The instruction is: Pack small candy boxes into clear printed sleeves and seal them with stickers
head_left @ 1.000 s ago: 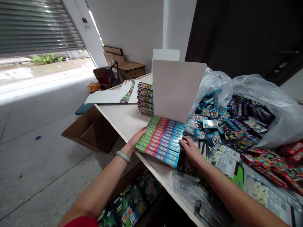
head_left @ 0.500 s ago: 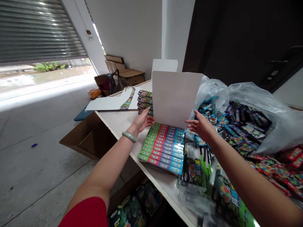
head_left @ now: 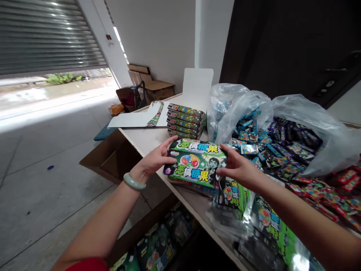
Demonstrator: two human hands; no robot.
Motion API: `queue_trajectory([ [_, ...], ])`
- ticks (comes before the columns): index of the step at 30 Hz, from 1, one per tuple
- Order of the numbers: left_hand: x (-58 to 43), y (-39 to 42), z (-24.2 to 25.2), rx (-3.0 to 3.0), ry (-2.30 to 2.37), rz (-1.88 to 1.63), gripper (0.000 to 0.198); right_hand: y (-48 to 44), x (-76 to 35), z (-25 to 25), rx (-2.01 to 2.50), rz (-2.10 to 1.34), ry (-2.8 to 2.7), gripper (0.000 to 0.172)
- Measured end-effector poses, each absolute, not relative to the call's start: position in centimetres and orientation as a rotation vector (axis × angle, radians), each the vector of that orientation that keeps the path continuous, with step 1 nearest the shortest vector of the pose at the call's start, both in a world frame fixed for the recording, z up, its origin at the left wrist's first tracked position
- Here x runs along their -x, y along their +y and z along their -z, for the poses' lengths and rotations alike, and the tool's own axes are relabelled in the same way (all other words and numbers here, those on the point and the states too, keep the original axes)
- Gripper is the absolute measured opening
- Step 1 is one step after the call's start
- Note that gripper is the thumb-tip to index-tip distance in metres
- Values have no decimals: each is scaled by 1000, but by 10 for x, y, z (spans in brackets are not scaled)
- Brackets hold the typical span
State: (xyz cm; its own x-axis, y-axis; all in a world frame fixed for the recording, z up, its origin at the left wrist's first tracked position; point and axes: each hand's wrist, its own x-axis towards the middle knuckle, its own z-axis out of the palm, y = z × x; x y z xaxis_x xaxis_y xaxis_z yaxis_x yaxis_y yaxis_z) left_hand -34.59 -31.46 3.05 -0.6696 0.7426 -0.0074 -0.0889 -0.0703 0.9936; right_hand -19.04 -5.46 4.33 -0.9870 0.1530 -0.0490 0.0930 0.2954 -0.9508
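Observation:
A green printed display box (head_left: 196,163) lies flat near the table's front edge with its lid folded down. My left hand (head_left: 153,161) grips the box's left side, thumb on top, with a pale green bangle on the wrist. On the box's right side, my right hand (head_left: 238,169) holds it the same way with fingers curled over the edge. A stack of several closed boxes of the same kind (head_left: 184,120) stands just behind it on the white table (head_left: 143,139).
A clear plastic bag (head_left: 310,124) full of small colourful packs spreads at the right. Flat cardboard blanks (head_left: 138,118) lie at the table's far left. An open brown carton (head_left: 107,158) sits on the floor; more green packs (head_left: 155,248) lie under the table.
The upright white lid has been folded down over the rows of colourful packs. Both hands moved from the raised lid to the sides of the closed box.

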Motion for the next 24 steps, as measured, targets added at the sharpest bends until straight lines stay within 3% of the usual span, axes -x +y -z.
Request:
queue_trajectory([
  [4, 357, -288, -15, -887, 2053, -1996, 49, -49, 210, -40, 137, -742, -2669, 32],
  [7, 368, -278, -18, -885, 2146, -2058, 24, -46, 219, -45, 112, -592, -2614, 19],
  [10, 369, -287, -28, -887, 2159, -1936, 20, -53, 208, -39, 126, -947, -2605, 25],
  [13, 360, -311, -32, -944, 2160, -1583, 31, -68, 178, -21, 75, -1299, -2674, 54],
  [16, 338, -333, -17, -1026, 2252, -1330, 48, -85, 150, 6, -29, -1094, -2748, 72],
  [20, 306, -344, 22, -1288, 2654, -1062, 60, -97, 141, 48, -72, -446, -2694, 55],
  [24, 295, -342, 58, -1514, 2989, -970, 53, -104, 144, 80, 2, -270, -2574, 39],
])
